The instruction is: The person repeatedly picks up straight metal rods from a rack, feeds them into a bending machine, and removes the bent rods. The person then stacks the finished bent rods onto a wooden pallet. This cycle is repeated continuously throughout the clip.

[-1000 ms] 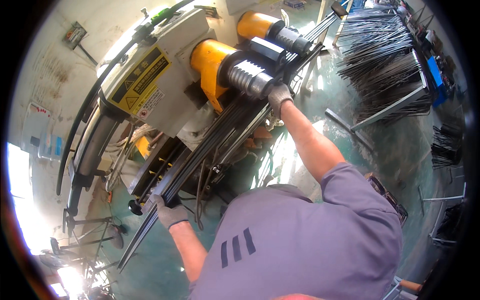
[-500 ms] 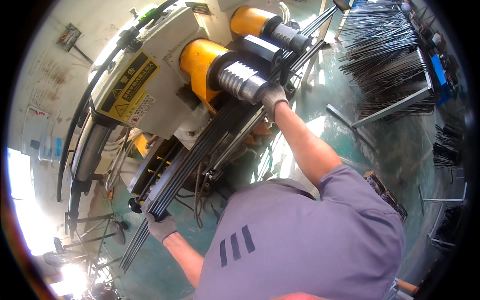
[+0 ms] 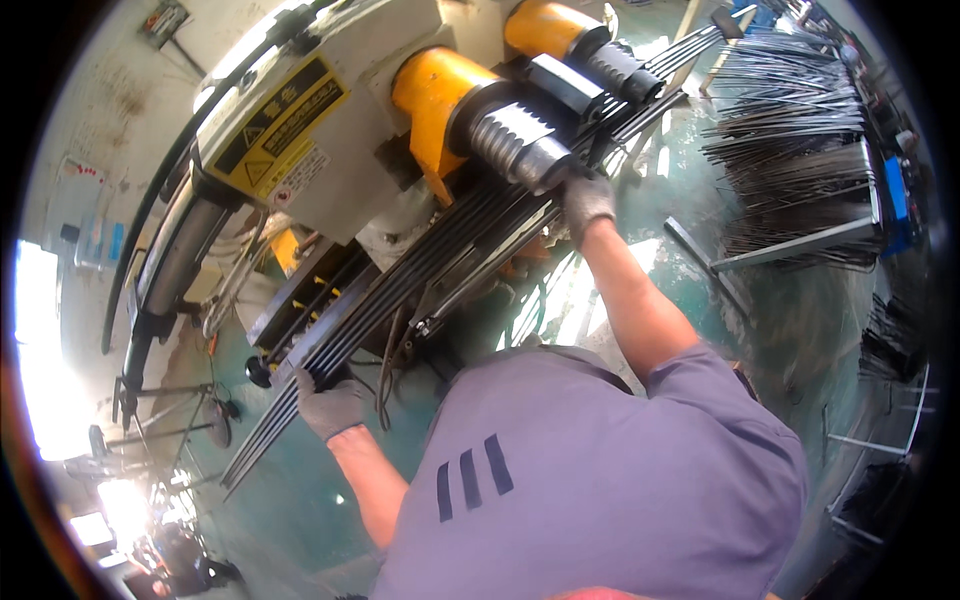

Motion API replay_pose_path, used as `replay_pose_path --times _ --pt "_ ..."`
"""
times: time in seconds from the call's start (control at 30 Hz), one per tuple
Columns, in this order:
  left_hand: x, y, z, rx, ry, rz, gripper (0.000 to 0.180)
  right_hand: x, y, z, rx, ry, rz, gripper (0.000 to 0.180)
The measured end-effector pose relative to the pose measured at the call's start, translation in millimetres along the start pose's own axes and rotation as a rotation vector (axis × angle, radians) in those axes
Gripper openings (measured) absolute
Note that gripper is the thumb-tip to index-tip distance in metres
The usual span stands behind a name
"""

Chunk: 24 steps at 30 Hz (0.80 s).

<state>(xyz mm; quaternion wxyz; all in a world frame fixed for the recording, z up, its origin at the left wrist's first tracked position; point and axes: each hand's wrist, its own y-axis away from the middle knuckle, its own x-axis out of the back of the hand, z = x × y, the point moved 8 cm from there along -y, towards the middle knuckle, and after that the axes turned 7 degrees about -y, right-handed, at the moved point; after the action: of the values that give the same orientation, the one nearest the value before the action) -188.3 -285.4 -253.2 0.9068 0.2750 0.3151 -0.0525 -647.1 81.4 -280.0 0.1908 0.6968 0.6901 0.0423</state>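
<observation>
A bundle of long dark metal rods [image 3: 420, 275] lies along the bed of a white and yellow machine [image 3: 400, 130], running from lower left to upper right. My left hand [image 3: 330, 405], in a grey glove, grips the near end of the bundle. My right hand [image 3: 585, 200], also gloved, holds the rods farther up, just below a ribbed grey cylinder [image 3: 515, 145] on the machine's yellow head. My grey shirt fills the lower middle of the view.
A rack of many thin dark rods [image 3: 800, 150] stands at the upper right on the green floor [image 3: 780, 320]. A yellow and black warning label [image 3: 280, 125] is on the machine housing. Stands and tools sit at the lower left.
The view has shifted closer to the machine. My left hand has slid down toward the near end of the bundle while my right hand stays on the rods by the cylinder.
</observation>
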Motion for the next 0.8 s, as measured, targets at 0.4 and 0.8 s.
replay_pose_path --times 0.4,0.8 --pt "25.9 -27.6 4.8 -0.078 0.01 0.045 0.031 78.1 48.5 41.8 -0.16 -0.115 0.073 0.05" --pt "1.3 4.3 17.9 -0.089 0.041 0.053 0.033 55.4 79.4 57.6 -0.27 0.078 -0.106 0.038"
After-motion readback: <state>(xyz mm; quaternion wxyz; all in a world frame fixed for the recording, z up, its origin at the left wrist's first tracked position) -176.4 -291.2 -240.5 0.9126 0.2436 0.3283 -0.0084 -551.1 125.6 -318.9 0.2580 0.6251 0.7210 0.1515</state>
